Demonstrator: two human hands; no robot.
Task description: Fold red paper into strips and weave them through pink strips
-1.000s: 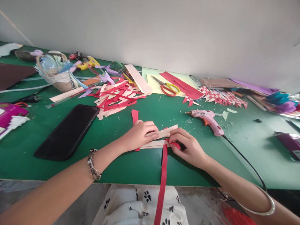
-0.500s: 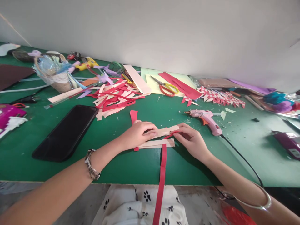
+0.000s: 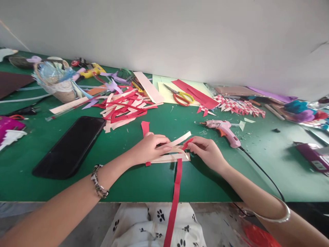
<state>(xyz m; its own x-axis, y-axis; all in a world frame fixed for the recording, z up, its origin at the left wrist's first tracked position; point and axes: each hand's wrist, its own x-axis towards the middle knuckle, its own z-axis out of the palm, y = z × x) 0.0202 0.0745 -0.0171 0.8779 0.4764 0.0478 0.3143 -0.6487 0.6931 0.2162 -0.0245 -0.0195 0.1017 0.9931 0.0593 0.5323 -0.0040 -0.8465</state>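
My left hand (image 3: 153,147) is closed over the left ends of several pale pink paper strips (image 3: 167,158), pressing them near the table. Beneath that hand runs a short red strip (image 3: 145,127), showing above and below it. A long red paper strip (image 3: 177,181) passes between the pale strips and hangs over the table edge onto my lap. My right hand (image 3: 203,149) pinches the upper end of this long strip between thumb and fingertips. One pale strip (image 3: 183,138) sticks up at a slant from my left fingers; another bends beside the red end.
A black phone (image 3: 69,147) lies left of my hands, a pink glue gun (image 3: 223,130) with its cord to the right. Behind are loose red and pink strips (image 3: 125,106), scissors (image 3: 180,96), red paper (image 3: 195,94), woven checkered pieces (image 3: 239,106) and a small basket (image 3: 64,92).
My right hand has drawn the red strip's end upward and slightly left. One pale strip has lifted at its right end, and another now bends apart from it.
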